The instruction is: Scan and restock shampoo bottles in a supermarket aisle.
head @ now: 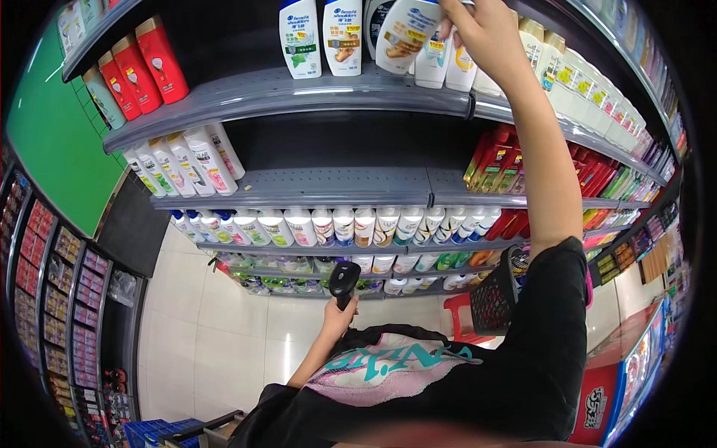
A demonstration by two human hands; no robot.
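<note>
My right hand (480,28) reaches up to the upper shelf (358,98) and grips a white Head & Shoulders shampoo bottle (408,36) near its top. The bottle is tilted and hangs at the shelf's front. Left of it two upright Head & Shoulders bottles, one with a green band (300,39) and one with a brown band (343,39), stand side by side. A dark bottle (374,28) is partly hidden behind the held one. Low before my body, my left hand (340,315) holds a black handheld barcode scanner (344,278) by its handle.
Red bottles (161,61) stand left on the upper shelf, white Clear bottles (210,159) below. Pump bottles (386,227) line a lower shelf. A dark basket (493,299) rests on a red stool (462,322) at right. A blue crate (159,431) is at lower left.
</note>
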